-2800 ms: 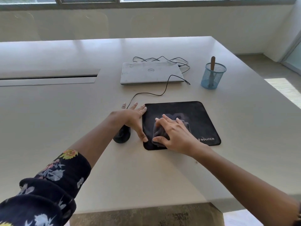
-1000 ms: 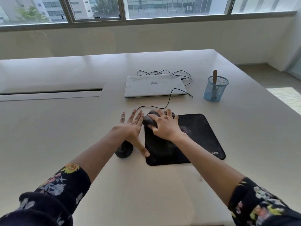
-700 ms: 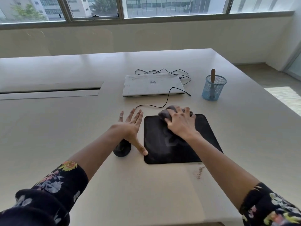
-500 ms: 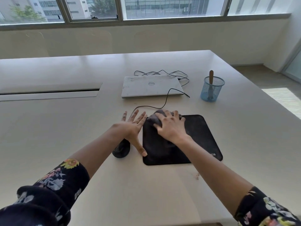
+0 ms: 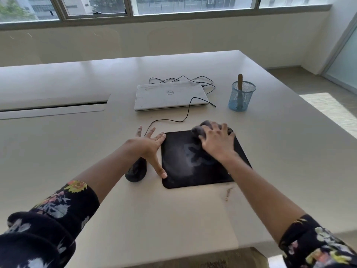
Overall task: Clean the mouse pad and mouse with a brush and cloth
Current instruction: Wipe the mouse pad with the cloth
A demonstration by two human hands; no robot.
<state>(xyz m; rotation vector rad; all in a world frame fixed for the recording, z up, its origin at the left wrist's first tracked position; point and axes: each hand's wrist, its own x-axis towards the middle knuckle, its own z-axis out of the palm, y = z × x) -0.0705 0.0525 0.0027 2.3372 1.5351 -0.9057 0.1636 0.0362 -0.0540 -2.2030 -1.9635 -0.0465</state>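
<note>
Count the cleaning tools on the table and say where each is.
2. The cloth is bunched under the right hand at the far right corner of the mouse pad; the brush stands handle-up in the blue mesh cup right of the laptop. No others show.

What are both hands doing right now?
Left hand: open, flat at the pad's left edge, holding nothing.
Right hand: open, fingers spread, pressing the cloth onto the pad.
</note>
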